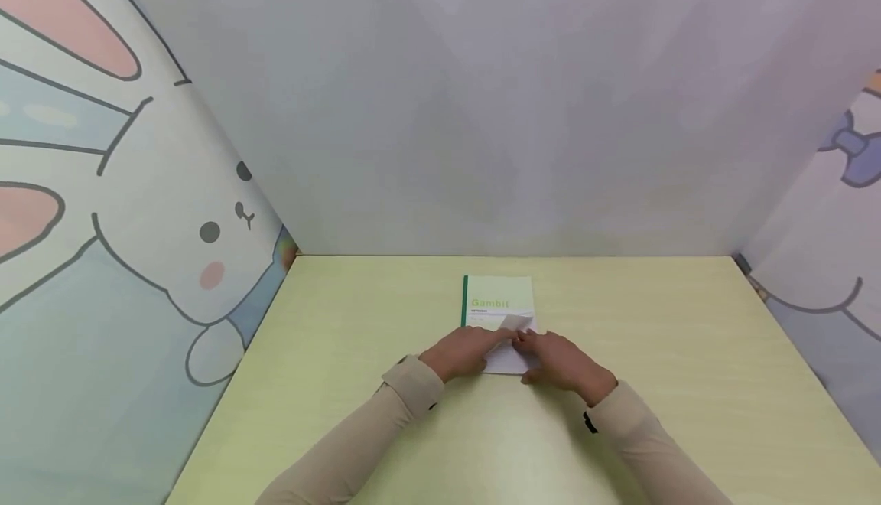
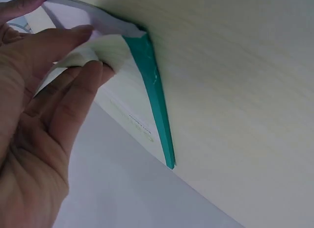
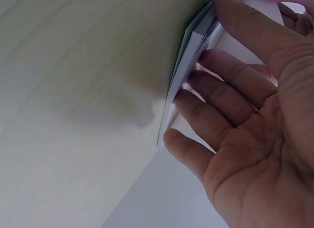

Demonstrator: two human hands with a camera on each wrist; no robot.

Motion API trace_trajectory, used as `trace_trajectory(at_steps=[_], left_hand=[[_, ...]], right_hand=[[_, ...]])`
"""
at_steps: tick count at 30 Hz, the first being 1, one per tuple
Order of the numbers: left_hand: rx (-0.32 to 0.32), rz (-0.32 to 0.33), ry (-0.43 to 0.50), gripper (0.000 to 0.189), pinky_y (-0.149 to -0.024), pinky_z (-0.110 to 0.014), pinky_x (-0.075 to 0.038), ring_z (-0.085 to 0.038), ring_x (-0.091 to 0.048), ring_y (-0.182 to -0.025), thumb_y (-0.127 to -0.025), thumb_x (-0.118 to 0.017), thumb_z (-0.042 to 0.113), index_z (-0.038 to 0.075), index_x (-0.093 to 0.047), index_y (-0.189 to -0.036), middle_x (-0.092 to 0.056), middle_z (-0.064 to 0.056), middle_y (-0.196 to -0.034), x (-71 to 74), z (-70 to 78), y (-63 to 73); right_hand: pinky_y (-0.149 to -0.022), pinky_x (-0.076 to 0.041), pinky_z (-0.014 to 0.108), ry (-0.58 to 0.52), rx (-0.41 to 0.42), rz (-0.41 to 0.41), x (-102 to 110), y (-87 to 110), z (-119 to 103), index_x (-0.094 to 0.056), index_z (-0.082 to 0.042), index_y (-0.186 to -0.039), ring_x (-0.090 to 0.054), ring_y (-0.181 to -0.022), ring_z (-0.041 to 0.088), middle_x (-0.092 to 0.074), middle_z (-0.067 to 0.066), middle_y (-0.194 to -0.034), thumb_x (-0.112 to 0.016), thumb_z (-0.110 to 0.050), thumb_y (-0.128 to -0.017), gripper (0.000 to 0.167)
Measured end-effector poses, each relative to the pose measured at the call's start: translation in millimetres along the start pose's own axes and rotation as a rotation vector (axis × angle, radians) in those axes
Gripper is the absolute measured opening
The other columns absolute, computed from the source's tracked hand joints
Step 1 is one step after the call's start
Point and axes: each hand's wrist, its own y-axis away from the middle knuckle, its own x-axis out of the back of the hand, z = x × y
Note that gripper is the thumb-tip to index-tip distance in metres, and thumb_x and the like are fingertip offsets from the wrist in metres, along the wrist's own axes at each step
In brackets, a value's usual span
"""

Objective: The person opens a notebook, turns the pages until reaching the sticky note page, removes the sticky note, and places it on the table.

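A thin notebook (image 1: 500, 287) with a pale cover, green spine strip and the word "Gambit" lies on the table. Its near part is bent up, exposing white pages (image 1: 505, 361). My left hand (image 1: 460, 352) pinches the curled cover between thumb and fingers, as the left wrist view shows; the green spine (image 2: 156, 95) runs beside it. At the notebook's right side is my right hand (image 1: 563, 361). Its fairly straight fingers (image 3: 211, 113) touch along the page edges (image 3: 189, 59), with the thumb by the near corner. Both hands' fingertips meet over the pages.
The pale wooden table (image 1: 372, 291) stretches around the notebook on all sides. A plain light curtain (image 1: 482, 107) hangs behind its far edge. Cartoon-printed panels (image 1: 172, 206) stand along the left and right sides.
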Motion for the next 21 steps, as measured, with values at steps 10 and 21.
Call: trace_trajectory(at_steps=[10, 21], left_hand=[[0.102, 0.076, 0.054, 0.055, -0.076, -0.023, -0.051, -0.011, -0.057, -0.077, -0.1, -0.059, 0.007, 0.022, -0.036, -0.148, -0.072, -0.004, -0.12, 7.3, 5.5, 13.6], [0.247, 0.233, 0.031, 0.068, -0.071, -0.031, -0.056, -0.018, -0.067, -0.083, -0.092, -0.072, 0.01, 0.017, -0.032, -0.147, -0.067, -0.016, -0.129, 11.6, 1.3, 46.1]], right_hand=[[-0.107, -0.045, 0.057, 0.041, -0.028, -0.041, 3.1, -0.5, -0.3, -0.059, 0.0, -0.137, -0.055, -0.133, 0.043, -0.057, 0.02, -0.146, -0.084, -0.022, -0.081, 0.065], [-0.108, -0.043, 0.057, 0.101, -0.015, -0.036, 4.2, 0.9, -1.6, -0.061, -0.002, -0.136, -0.058, -0.132, 0.04, -0.059, 0.019, -0.144, -0.084, -0.025, -0.08, 0.066]])
